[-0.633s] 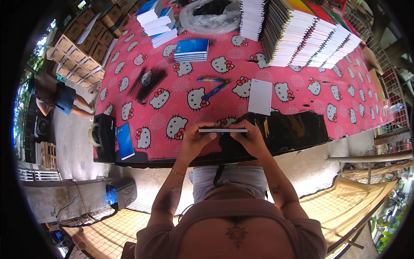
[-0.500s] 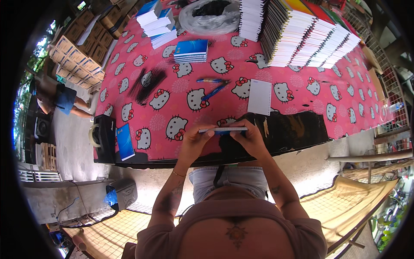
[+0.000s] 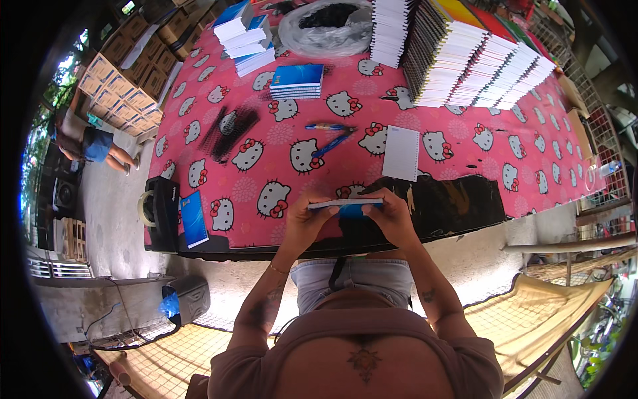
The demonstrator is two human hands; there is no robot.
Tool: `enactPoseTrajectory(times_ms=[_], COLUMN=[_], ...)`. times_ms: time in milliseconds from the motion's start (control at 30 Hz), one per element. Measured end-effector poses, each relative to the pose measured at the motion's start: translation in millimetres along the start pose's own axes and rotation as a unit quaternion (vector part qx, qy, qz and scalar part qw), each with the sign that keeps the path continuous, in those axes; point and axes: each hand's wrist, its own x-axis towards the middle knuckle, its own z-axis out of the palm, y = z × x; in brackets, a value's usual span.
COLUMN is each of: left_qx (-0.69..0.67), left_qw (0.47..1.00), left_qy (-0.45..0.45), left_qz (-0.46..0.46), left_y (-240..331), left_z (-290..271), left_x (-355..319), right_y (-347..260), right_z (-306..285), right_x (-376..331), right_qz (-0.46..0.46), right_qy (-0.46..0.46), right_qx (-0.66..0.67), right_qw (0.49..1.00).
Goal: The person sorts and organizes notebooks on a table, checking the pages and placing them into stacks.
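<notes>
Between my two hands a blue-covered spiral notebook [image 3: 351, 211] is held up at the table's near edge, its page edge uppermost. My left hand [image 3: 308, 214] grips one end, thumb on the blue cover. The other end is in my right hand [image 3: 392, 214], its thumb likewise against the cover. Just beyond lies a white notebook [image 3: 401, 154] with its spiral on the right. Two pens [image 3: 332, 141] rest near each other to the left of it. Another blue notebook [image 3: 194, 219] lies left of my left hand, beside a black tape dispenser [image 3: 161, 213].
Small stacks of blue notebooks [image 3: 296, 81] stand farther back. Tall piles of spiral notebooks [image 3: 458, 63] fill the back right, near a clear plastic bag [image 3: 325, 30]. Black netting [image 3: 228, 130] lies on the pink tablecloth [image 3: 266, 183]. A person [image 3: 96, 143] walks by cartons [image 3: 119, 93] at left.
The notebook in my hands has tilted, so more of its blue cover shows. The person at the left has changed position in the walkway.
</notes>
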Motion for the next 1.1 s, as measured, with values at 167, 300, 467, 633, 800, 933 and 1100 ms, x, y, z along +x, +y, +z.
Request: enactPoseTrajectory(times_ms=[167, 300, 467, 633, 800, 933, 1100], left_qx=[-0.138, -0.221, 0.356, 0.385, 0.229, 0.192, 0.292], left_qw=[0.982, 0.95, 0.923, 0.907, 0.965, 0.967, 0.955], left_qy=[0.092, 0.118, 0.077, -0.108, -0.113, -0.112, -0.013], left_qz=[-0.09, -0.185, 0.123, 0.132, -0.066, -0.125, -0.039], left_y=[20, 18, 41, 21, 22, 28, 16], left_z=[5, 15, 30, 31, 22, 25, 25], left_x=[8, 9, 11, 3, 8, 13, 8], right_y=[-47, -39, -24, -21, -15, -11, -34], right_z=[18, 27, 17, 8, -13, -18, -17], right_x=[-8, -8, -7, -7, -15, -19, -21], right_qz=[0.031, 0.019, 0.079, 0.111, 0.146, 0.039, 0.049], right_qy=[0.006, 0.065, 0.113, 0.097, 0.138, 0.148, 0.151], right_qx=[0.168, 0.148, 0.084, 0.093, 0.054, -0.147, -0.189], right_qw=[0.985, 0.987, 0.987, 0.985, 0.978, 0.977, 0.969])
